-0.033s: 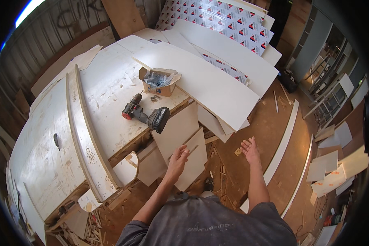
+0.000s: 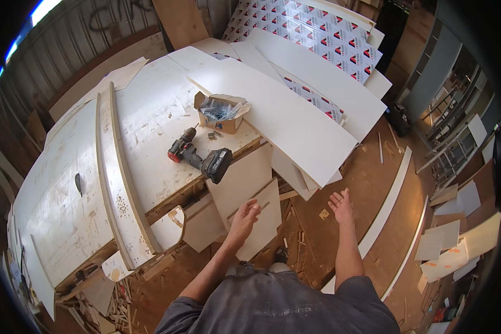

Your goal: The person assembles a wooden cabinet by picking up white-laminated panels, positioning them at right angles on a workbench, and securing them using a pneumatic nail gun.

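My left hand [image 2: 246,216] hovers in the air before the white boards [image 2: 256,209] that lean at the bench's front side. Its fingers are loosely bent and hold nothing I can see. Out to the right, my right hand [image 2: 341,207] is raised above the brown floor, palm up and fingers spread, with nothing in it. Nearest to the left hand on the bench lies a cordless drill [image 2: 192,156], its black battery pack jutting past the bench edge. Behind the drill stands an open cardboard box [image 2: 224,114] with small bluish-clear pieces inside. A few small metal bits [image 2: 214,135] rest between them.
A white-topped workbench [image 2: 150,133] fills the left, with a long wood-edged strip [image 2: 117,178] across it and a dark serrated blade [image 2: 78,183]. Large white panels [image 2: 295,122] overhang its right side. Long white strips [image 2: 387,200] and wood scraps lie on the floor [image 2: 362,167].
The view has shifted slightly, so the bench and panels sit a little differently in the picture. Both hands stay empty in nearly the same pose.
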`<state>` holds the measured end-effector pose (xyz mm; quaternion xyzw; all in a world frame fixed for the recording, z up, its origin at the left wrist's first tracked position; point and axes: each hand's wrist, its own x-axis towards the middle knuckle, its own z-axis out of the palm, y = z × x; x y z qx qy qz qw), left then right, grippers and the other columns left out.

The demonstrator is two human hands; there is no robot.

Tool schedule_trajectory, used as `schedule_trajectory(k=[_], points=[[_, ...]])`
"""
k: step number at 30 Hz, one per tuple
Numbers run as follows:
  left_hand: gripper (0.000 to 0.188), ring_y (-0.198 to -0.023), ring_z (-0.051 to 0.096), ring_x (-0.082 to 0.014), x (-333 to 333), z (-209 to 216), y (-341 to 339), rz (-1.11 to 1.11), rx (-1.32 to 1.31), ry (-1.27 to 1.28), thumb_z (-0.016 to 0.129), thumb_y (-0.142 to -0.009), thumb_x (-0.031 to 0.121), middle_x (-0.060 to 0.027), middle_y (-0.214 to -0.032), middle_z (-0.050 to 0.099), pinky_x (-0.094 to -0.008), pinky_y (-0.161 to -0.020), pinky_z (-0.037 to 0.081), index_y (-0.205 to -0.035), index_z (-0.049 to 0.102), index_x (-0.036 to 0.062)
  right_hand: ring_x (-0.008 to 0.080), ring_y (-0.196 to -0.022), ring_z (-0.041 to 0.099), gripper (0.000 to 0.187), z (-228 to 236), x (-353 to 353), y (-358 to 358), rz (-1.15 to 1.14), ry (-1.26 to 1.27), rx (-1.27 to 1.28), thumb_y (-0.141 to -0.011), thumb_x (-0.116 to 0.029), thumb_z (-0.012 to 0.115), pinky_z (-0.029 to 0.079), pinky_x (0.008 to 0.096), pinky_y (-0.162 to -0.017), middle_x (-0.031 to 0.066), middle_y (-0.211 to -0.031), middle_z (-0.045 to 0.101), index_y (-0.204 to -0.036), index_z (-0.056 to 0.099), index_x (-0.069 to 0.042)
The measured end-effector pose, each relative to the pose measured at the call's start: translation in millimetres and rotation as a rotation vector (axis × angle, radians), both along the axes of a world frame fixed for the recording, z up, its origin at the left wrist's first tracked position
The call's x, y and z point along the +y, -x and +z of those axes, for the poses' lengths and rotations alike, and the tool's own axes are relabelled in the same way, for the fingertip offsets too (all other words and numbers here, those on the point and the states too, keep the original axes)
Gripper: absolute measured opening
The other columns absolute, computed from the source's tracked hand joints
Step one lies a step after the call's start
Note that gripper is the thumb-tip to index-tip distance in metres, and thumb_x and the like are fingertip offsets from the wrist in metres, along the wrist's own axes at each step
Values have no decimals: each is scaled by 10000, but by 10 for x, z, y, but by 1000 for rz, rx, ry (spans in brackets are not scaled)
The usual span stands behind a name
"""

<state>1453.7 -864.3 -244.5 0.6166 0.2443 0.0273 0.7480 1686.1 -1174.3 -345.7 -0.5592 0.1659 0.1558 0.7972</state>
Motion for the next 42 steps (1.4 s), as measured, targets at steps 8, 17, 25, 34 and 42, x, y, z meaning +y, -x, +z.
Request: schedule_trajectory(k=[8, 17, 25, 34, 42], points=[[626, -1219, 512, -307, -455, -146, -1510, 47, 173, 136, 484, -989, 444, -212, -1328, 490, -429, -984, 447, -1406, 353, -4, 254, -1205, 527, 563, -475, 302, -1652, 36, -265, 87, -938, -416, 588, 470, 429, -955, 109, -1364, 515, -1343, 465, -45], [715, -1247, 474, -413, -322, -359, -2718, 284, 142, 221, 483, -978, 478, -304, -1402, 369, -549, -973, 460, -1435, 266, -28, 283, -1122, 577, 517, 104, 368, -2456, -20, -174, -169, -908, -238, 648, 486, 410, -950, 141, -1276, 567, -1314, 472, 29], [596, -1155, 556, -364, -435, 154, -3690, 444, -311, 637, 388, -1012, 412, -224, -1314, 489, -525, -927, 500, -1376, 330, -55, 255, -1157, 544, 600, 1201, -381, -2892, 17, -92, -367, -890, -340, 652, 440, 355, -979, 128, -1276, 569, -1326, 485, 37], [576, -1192, 542, -323, -1073, 475, -3537, 655, -251, 823, 333, -1036, 431, -189, -1337, 506, -472, -1002, 472, -1355, 395, -45, 256, -1183, 510, 550, 2864, -525, -1279, -165, 146, -897, -915, -212, 604, 417, 378, -1001, 143, -1316, 516, -1392, 422, -6], [674, -1168, 532, -269, -1086, 1191, -3114, 626, -363, 658, 423, -991, 537, -144, -1287, 540, -413, -986, 457, -1371, 392, -19, 288, -1249, 467, 615, 3376, -488, -187, -451, 340, -1137, -897, -266, 596, 390, 420, -1032, 187, -1397, 449, -1401, 397, 26]])
